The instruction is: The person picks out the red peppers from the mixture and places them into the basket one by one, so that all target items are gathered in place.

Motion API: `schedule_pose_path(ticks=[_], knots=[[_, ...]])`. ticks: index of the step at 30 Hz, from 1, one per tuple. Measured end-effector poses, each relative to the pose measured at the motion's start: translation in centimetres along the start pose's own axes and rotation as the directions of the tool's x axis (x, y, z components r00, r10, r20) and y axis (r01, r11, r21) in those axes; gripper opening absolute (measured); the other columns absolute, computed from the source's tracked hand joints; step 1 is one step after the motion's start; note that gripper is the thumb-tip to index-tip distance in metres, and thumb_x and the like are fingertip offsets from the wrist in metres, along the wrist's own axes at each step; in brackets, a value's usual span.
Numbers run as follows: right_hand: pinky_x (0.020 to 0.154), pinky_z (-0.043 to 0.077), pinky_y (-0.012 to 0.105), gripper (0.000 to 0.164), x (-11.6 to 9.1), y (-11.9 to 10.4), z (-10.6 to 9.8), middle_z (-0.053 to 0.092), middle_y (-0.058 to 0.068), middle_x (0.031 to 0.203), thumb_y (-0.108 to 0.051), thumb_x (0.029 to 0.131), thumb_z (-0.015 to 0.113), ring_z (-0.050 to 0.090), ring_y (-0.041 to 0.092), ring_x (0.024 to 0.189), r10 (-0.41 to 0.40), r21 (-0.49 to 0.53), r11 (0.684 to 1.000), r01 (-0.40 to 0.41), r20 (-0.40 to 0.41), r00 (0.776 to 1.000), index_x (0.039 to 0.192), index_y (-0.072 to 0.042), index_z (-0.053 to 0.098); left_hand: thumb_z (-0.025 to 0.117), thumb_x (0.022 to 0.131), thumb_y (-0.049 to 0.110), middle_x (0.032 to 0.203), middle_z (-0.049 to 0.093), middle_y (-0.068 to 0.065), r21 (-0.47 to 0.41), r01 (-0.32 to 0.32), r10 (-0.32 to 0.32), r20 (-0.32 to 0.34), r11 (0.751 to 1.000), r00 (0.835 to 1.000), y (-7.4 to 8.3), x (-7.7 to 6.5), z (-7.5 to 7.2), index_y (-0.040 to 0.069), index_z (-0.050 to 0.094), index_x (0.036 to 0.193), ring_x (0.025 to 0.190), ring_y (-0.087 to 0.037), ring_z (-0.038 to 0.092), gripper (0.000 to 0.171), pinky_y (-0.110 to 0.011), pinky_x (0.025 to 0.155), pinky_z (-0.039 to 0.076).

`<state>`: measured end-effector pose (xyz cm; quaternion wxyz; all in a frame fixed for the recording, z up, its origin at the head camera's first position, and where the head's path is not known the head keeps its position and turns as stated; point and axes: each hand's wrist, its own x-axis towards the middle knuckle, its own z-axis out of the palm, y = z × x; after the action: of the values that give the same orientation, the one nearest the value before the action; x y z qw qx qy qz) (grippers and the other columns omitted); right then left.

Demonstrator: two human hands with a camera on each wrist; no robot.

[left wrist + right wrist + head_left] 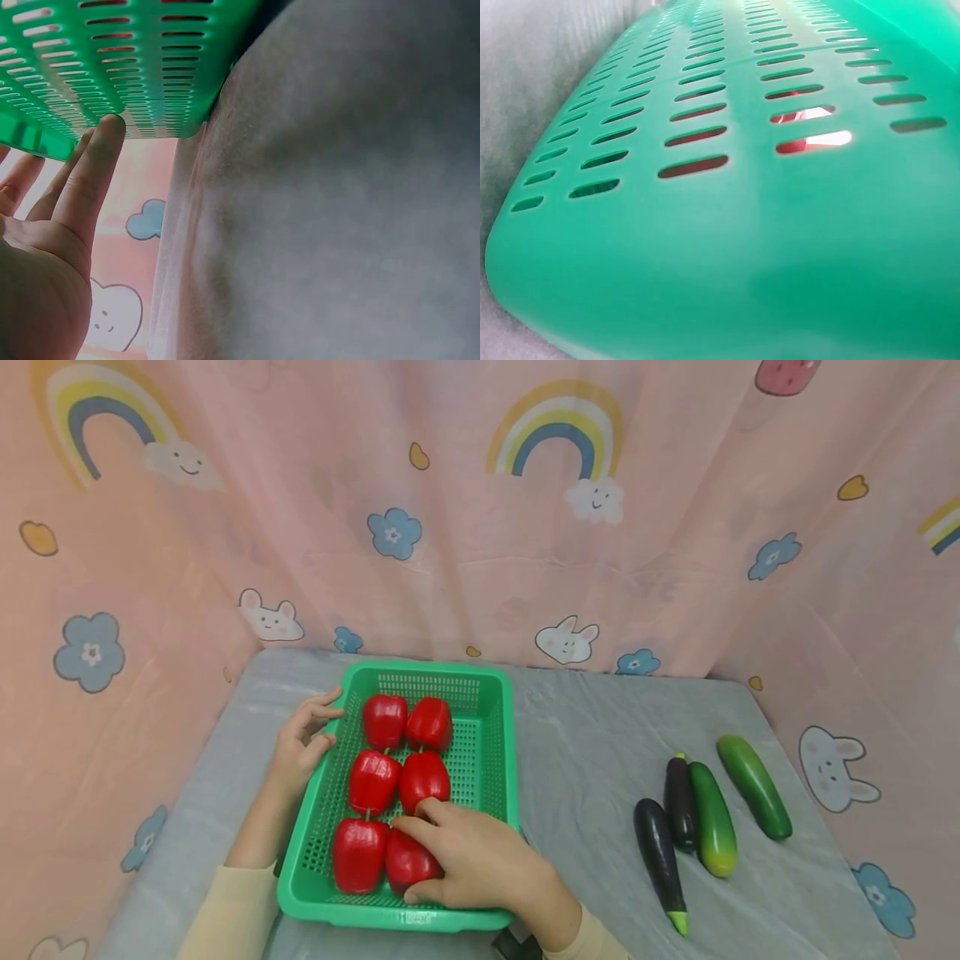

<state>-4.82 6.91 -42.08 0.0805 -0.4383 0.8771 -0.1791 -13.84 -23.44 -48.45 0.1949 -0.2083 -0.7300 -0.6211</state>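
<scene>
A green slotted plastic basket [512,760] holds several red bell peppers [385,721] in two columns along its left and middle. My right hand [476,856] reaches over the right rim and grips the front right bell pepper [407,862], thumb on its near side and fingers on its far side. That pepper is partly hidden under the palm. At the basket's left side is my left hand [302,743]; in the left wrist view its fingers [94,176] are fairly straight against the slotted wall. The right wrist view shows only the basket's outer wall [705,255], without the hand.
On the grey cloth-covered table [585,735], right of the basket, lie two dark eggplants [660,856] [681,806] and two green cucumbers [712,818] [756,785]. A pink patterned curtain [465,593] encloses the back and sides.
</scene>
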Motion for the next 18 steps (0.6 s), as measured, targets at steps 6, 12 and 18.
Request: schedule_pose_path(ticks=[6, 12, 18], knots=[[0.084, 0.055, 0.022, 0.071, 0.05, 0.02, -0.01, 0.063, -0.005, 0.121, -0.056, 0.091, 0.084, 0.060, 0.006, 0.101, -0.005, 0.004, 1.000, 0.005, -0.004, 1.000, 0.149, -0.021, 0.064, 0.056, 0.094, -0.018, 0.150, 0.056, -0.032, -0.002, 0.005, -0.005, -0.003, 1.000, 1.000, 0.00, -0.01, -0.02, -0.022, 0.062, 0.118, 0.140, -0.030, 0.057, 0.025, -0.025, 0.112, 0.042], [0.086, 0.056, 0.022, 0.069, 0.02, 0.12, 0.08, 0.063, -0.004, 0.123, -0.056, 0.093, 0.082, 0.060, 0.006, 0.102, -0.011, 0.000, 1.000, 0.011, -0.004, 1.000, 0.149, -0.019, 0.065, 0.057, 0.094, -0.017, 0.149, 0.056, -0.034, -0.002, 0.003, -0.003, -0.006, 1.000, 1.000, 0.02, 0.02, 0.02, -0.022, 0.061, 0.118, 0.139, -0.031, 0.058, 0.025, -0.024, 0.111, 0.042], [0.089, 0.056, 0.023, 0.068, -0.03, 0.07, 0.09, 0.064, -0.004, 0.123, -0.054, 0.094, 0.081, 0.060, 0.006, 0.103, -0.015, -0.012, 1.000, 0.015, -0.013, 1.000, 0.149, -0.018, 0.065, 0.057, 0.094, -0.018, 0.148, 0.056, -0.035, -0.002, -0.008, 0.008, -0.003, 1.000, 1.000, -0.03, 0.10, 0.05, -0.023, 0.061, 0.118, 0.138, -0.029, 0.059, 0.025, -0.024, 0.112, 0.042]])
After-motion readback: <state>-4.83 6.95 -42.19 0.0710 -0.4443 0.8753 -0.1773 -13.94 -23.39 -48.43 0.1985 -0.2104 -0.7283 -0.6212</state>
